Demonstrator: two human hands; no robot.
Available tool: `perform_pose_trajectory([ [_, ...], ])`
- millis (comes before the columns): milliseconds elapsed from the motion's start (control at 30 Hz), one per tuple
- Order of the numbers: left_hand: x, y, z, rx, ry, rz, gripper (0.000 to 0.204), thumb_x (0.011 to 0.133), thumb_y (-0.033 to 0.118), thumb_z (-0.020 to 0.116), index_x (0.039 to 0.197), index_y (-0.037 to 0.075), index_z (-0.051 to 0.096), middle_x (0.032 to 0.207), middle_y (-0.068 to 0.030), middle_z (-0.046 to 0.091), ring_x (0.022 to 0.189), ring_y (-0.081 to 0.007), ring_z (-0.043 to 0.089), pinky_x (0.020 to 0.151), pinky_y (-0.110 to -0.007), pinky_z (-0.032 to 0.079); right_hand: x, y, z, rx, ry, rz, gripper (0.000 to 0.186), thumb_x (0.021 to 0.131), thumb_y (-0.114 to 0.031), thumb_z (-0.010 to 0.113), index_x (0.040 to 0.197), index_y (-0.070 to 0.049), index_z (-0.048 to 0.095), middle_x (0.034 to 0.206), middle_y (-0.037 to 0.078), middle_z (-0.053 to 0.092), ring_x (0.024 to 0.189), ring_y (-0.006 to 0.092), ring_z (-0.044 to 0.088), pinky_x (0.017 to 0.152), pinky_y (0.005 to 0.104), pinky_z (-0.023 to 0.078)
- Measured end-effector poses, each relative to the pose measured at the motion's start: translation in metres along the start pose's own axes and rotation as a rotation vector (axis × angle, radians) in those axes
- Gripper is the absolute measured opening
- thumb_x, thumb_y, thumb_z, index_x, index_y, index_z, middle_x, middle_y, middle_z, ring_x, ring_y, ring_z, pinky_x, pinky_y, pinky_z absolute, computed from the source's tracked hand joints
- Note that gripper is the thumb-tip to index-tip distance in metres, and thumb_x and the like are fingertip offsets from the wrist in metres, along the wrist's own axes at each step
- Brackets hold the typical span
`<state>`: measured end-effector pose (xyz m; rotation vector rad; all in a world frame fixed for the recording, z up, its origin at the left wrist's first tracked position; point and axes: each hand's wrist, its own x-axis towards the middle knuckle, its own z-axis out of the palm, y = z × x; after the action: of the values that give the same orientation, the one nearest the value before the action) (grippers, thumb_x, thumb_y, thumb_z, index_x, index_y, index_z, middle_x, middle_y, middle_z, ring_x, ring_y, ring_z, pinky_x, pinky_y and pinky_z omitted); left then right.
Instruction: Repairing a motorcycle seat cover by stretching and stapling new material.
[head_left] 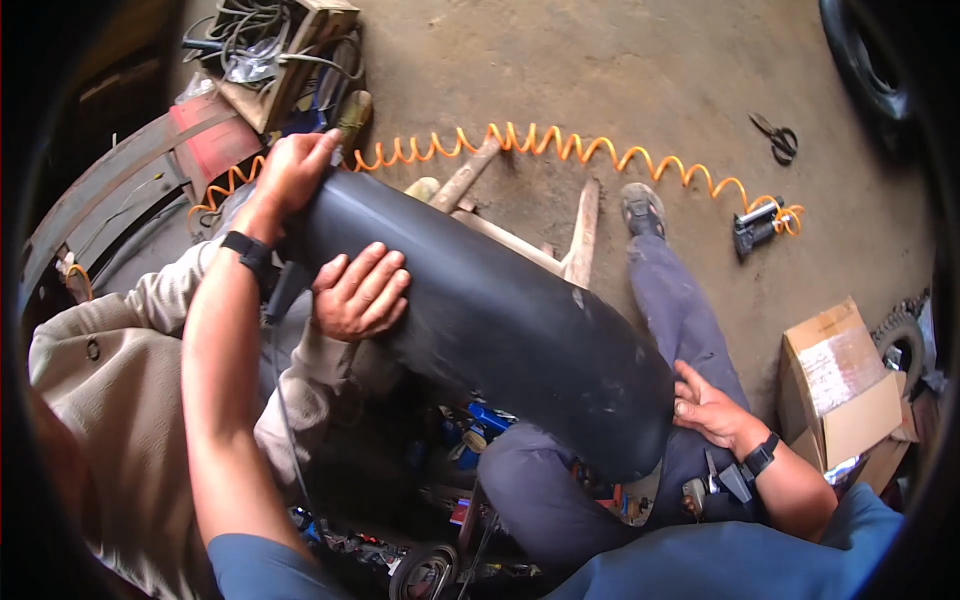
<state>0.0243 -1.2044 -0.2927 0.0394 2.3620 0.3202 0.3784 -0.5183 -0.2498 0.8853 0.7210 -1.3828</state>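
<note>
A large black curved panel [480, 290], smooth and slightly dusty, lies slantwise across my lap; its exact kind I cannot tell. My left hand [300, 170] is closed over its far left end. At the near right end, my right hand [712, 408] holds the edge, fingers bent against it. A co-worker's hand [362, 290] presses flat on the panel's near side, close to my left hand. That person's beige sleeve [150, 310] comes in from the left. The panel's underside is hidden.
Behind the panel stands a wooden stool or frame [583, 235]. An orange coiled air hose [580, 148] runs over the floor to a black air tool [757, 228]. Scissors [778, 138], a tyre [868, 70] and a cardboard box [835, 375] are at right; a cable-filled crate [310, 60] is far left.
</note>
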Motion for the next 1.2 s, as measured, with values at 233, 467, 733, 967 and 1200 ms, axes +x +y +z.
perform_pose_trajectory([
  [233,0.014,-0.016,0.014,-0.201,0.014,-0.092,0.074,0.114,0.060,0.055,0.084,-0.006,0.071,0.067,-0.0126,0.061,0.068,-0.0181,0.056,0.070,-0.046,0.050,-0.028,0.039,0.034,0.348,-0.244,0.115,0.099,0.101,-0.040,0.087,0.176,-0.006,0.031,0.167,0.011,0.055,0.151,0.0229,0.053,0.126,0.0420,0.043],
  [467,-0.014,0.007,-0.013,-0.040,0.090,-0.035,0.072,0.116,0.057,0.053,0.087,-0.007,0.068,0.069,-0.0179,0.062,0.068,-0.0220,0.059,0.071,-0.048,0.051,-0.045,0.038,0.034,0.133,-0.122,0.056,0.084,0.109,-0.044,0.076,0.171,-0.002,0.039,0.169,0.013,0.053,0.154,0.0284,0.053,0.128,0.0469,0.042],
  [733,-0.136,0.040,-0.140,-0.008,0.155,-0.239,0.071,0.114,0.058,0.055,0.095,-0.008,0.076,0.084,-0.0274,0.075,0.081,-0.0361,0.075,0.082,-0.050,0.056,-0.109,0.004,0.051,0.015,-0.140,-0.079,0.084,0.107,-0.054,0.075,0.163,0.002,0.048,0.155,0.015,0.064,0.139,0.0262,0.064,0.118,0.0415,0.053],
  [967,-0.339,0.086,-0.139,-0.029,0.823,-0.164,0.057,0.120,0.037,0.051,0.085,-0.003,0.070,0.075,-0.0212,0.070,0.071,-0.0360,0.070,0.071,-0.049,0.052,-0.150,-0.158,0.055,-0.643,0.275,-0.880,0.090,0.098,-0.048,0.085,0.162,0.003,0.048,0.152,0.015,0.065,0.142,0.0240,0.059,0.123,0.0394,0.044],
  [1200,-0.485,0.209,0.018,-0.048,1.618,-0.387,0.034,0.113,0.021,0.059,0.088,-0.001,0.065,0.077,-0.0172,0.065,0.070,-0.0391,0.065,0.069,-0.046,0.052,-0.047,-0.400,0.088,-0.970,-0.008,-1.192,0.073,0.097,-0.026,0.084,0.159,0.001,0.057,0.152,0.011,0.067,0.143,0.0228,0.060,0.124,0.0399,0.043],
])
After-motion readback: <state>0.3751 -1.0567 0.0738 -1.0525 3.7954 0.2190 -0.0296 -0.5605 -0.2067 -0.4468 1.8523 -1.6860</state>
